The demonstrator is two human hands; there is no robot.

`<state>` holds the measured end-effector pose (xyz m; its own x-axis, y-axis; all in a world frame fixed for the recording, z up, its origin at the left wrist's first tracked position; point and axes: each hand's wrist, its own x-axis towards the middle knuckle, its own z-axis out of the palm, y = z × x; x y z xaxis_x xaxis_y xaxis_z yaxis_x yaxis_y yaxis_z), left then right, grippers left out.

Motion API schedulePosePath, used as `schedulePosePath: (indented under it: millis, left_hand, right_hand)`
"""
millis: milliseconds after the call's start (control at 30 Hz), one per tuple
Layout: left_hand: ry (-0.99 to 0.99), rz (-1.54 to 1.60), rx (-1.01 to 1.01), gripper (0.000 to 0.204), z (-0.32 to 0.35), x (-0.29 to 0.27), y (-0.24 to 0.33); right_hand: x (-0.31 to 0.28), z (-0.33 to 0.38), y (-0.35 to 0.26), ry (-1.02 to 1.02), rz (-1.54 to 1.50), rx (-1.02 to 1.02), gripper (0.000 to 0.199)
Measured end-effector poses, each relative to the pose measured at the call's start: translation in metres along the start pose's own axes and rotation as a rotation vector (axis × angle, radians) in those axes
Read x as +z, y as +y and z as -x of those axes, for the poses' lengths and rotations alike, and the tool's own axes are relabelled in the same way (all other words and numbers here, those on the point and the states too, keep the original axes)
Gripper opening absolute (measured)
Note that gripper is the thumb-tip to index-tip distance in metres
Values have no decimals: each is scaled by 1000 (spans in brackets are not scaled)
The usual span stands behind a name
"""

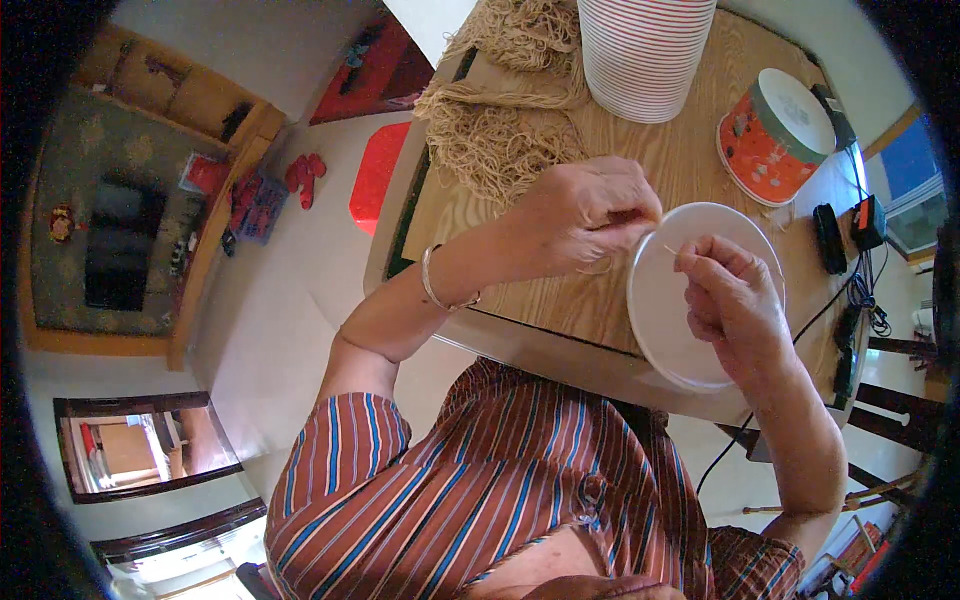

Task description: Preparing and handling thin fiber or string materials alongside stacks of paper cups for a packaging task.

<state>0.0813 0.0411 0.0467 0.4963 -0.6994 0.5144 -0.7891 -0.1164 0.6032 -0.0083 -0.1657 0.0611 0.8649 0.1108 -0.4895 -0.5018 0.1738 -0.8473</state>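
Note:
My left hand (pixel 592 215) is closed in a pinch above the table, near the edge of a round white lid (pixel 655 335). What its fingertips hold, if anything, is hidden. Over the lid, my right hand (pixel 735 300) pinches a thin beige string (pixel 671 250), whose short end points toward my left hand. A thin pale line also curves past the lid's right rim behind my right hand. Loose heaps of beige string (pixel 500 150) lie on the table just beyond my left wrist.
A tall stack of white paper buckets (pixel 648 60) with red rims stands at the far side of the wooden table (pixel 560 310). Right of it is a red and green paper bucket (pixel 768 150). Black adapters and cables (pixel 865 225) lie along the right edge. A red stool (pixel 375 180) stands left.

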Motion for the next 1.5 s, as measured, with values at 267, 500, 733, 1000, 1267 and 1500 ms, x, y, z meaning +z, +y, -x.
schedulePosePath:
  millis: [267, 500, 733, 1000, 1267, 1500]
  left_hand:
    - [-47, 357, -539, 16, 29, 23, -14]
    - [-19, 556, -546, 19, 34, 30, -7]
    - [-16, 580, -566, 19, 36, 31, -11]
    - [-4, 614, -596, 19, 36, 30, -11]
    - [-4, 636, -616, 18, 36, 29, -10]
    - [4, 604, -603, 16, 36, 30, -12]
  right_hand:
    - [-1, -6, 6, -11, 6, 85, 12]
    - [2, -9, 5, -13, 45, 104, 12]
    - [1, -10, 6, -37, 36, 78, 13]
    - [3, -12, 6, -32, 88, 84, 14]
    - [3, -14, 5, -40, 136, 60, 17]
    - [6, -15, 4, -30, 130, 71, 17]
